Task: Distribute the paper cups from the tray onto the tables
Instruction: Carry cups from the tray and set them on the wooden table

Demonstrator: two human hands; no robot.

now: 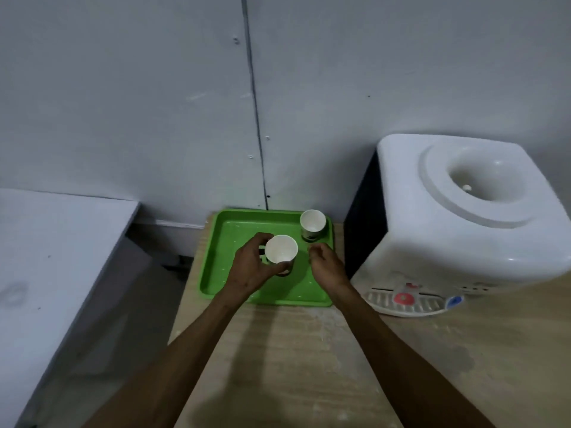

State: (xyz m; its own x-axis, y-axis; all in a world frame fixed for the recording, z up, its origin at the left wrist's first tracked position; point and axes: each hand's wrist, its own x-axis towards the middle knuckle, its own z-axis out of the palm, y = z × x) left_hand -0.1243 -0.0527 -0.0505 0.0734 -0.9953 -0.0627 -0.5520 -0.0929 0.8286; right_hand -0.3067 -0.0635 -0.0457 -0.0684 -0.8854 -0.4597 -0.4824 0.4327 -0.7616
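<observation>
Near paper cup [280, 249] gripped by left hand [251, 267] over green tray [234, 230]. Second paper cup [312, 223] stood upright in tray's far right corner. Right hand [326, 267] held just beside, fingers loosely curled, nothing held. Tray set on wooden worktop [293, 350], hemmed by water dispenser [463, 217] at right, wall [154, 88] behind; grey table [46, 257] at left.

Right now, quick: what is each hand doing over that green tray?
Left hand: grips the near white paper cup above the green plastic tray.
Right hand: holds nothing, fingers loosely curled beside that cup.
</observation>
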